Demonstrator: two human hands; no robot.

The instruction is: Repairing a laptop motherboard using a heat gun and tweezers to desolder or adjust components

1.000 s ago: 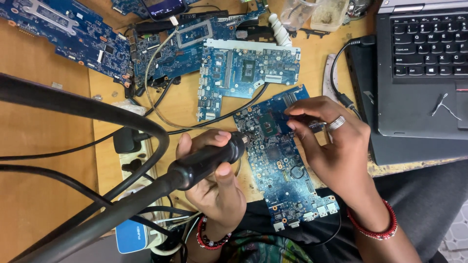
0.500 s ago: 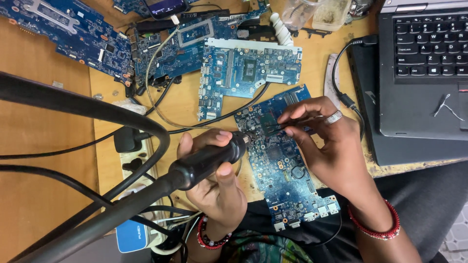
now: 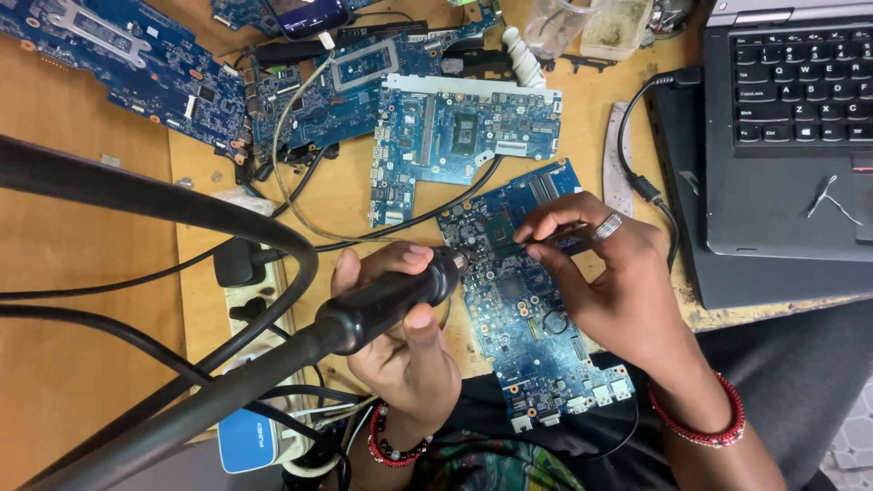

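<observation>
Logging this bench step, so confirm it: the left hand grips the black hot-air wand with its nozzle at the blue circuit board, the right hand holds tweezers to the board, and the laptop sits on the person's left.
One detail is wrong. In the head view the laptop sits on the person's right, not the left. The rest stands: the left hand grips the black hot-air wand with its nozzle at the blue circuit board, and the right hand holds tweezers to it.

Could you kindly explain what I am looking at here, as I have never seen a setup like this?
This is one picture from a camera worn on a person's head, looking down at their own bare hands over a wooden workbench. The left hand holds a thick black heating tool on a hose, its nozzle over a blue circuit board. The right hand, wearing a ring, holds thin tweezers to that board. Other circuit boards, cables, a white power strip and a black laptop lie around.
</observation>
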